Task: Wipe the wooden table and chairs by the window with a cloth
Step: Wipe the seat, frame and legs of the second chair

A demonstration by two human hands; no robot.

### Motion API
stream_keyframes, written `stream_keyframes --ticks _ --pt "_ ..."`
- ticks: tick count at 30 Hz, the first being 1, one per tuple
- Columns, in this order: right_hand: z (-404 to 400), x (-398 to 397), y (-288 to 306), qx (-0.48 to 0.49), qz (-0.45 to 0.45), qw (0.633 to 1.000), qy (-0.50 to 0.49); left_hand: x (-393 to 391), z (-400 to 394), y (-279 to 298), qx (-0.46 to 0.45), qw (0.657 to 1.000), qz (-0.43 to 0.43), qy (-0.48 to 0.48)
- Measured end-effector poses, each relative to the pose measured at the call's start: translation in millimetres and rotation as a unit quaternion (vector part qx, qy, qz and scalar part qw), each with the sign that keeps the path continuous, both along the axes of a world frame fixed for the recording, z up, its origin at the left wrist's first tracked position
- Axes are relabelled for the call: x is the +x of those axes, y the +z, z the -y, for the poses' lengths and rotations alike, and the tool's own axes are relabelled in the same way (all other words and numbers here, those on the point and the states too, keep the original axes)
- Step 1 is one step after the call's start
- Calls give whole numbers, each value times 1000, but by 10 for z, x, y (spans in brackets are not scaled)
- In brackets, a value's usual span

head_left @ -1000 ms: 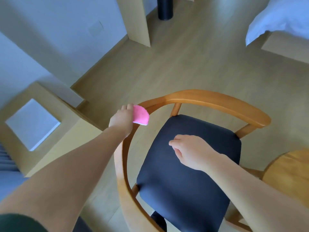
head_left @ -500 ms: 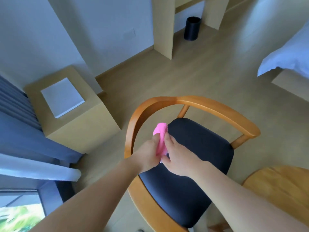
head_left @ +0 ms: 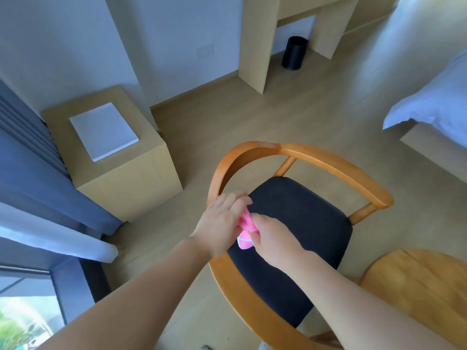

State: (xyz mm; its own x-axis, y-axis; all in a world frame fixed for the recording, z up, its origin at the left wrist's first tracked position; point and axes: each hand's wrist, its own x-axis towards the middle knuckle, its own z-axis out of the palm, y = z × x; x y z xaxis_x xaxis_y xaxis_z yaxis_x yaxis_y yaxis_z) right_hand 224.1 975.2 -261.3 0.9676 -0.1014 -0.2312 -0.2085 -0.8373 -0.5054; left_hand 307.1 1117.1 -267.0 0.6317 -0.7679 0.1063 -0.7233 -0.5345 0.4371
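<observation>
Window (head_left: 25, 311): I see it at the far left bottom corner, greenery blurred behind the glass.
Curtain (head_left: 30, 178): blue-grey, hanging along the left edge, with a paler layer folded below it.
Cabinet (head_left: 126, 178): a low pale wooden box beside the curtain, against the wall; a white square panel (head_left: 103, 131) lies on its top.
Left hand (head_left: 222, 221): I see it from the back, over the left side of the chair, fingers bent down over the upper end of the cloth and gripping it.
Cloth (head_left: 245, 232): small and pink, bunched between my two hands, just above the left front part of the dark seat (I cannot tell whether it touches the seat).
Right hand (head_left: 273, 238): fingers curled, pinching the lower end of the cloth, close against the left hand.
Chair (head_left: 328, 162): orange-brown wood with a curved back rail running round a dark padded seat (head_left: 303, 236); it stands on a pale wooden floor.
Desk (head_left: 290, 29): pale wood, far back by the wall, with a black bin (head_left: 294, 53) standing under it.
Table (head_left: 417, 286): round wooden top, only partly in view at the lower right, just beside the chair.
Bed (head_left: 434, 102): white bedding at the right edge, well apart from the chair.
</observation>
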Motion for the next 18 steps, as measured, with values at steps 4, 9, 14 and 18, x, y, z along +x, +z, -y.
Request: stream_keyframes --ticks 4,9,14,18 --pt "6 -6 80 -33 27 999 -13 -26 -55 65 14 994 -102 22" --pt "2 39 5 -46 50 997 -20 -40 -22 46 11 994 -97 45" --pt "158 74 -128 -130 113 981 -94 40 202 -99 7 984 -125 128" --pt "436 94 -160 136 50 961 -234 -45 495 -172 -65 957 -145 244"
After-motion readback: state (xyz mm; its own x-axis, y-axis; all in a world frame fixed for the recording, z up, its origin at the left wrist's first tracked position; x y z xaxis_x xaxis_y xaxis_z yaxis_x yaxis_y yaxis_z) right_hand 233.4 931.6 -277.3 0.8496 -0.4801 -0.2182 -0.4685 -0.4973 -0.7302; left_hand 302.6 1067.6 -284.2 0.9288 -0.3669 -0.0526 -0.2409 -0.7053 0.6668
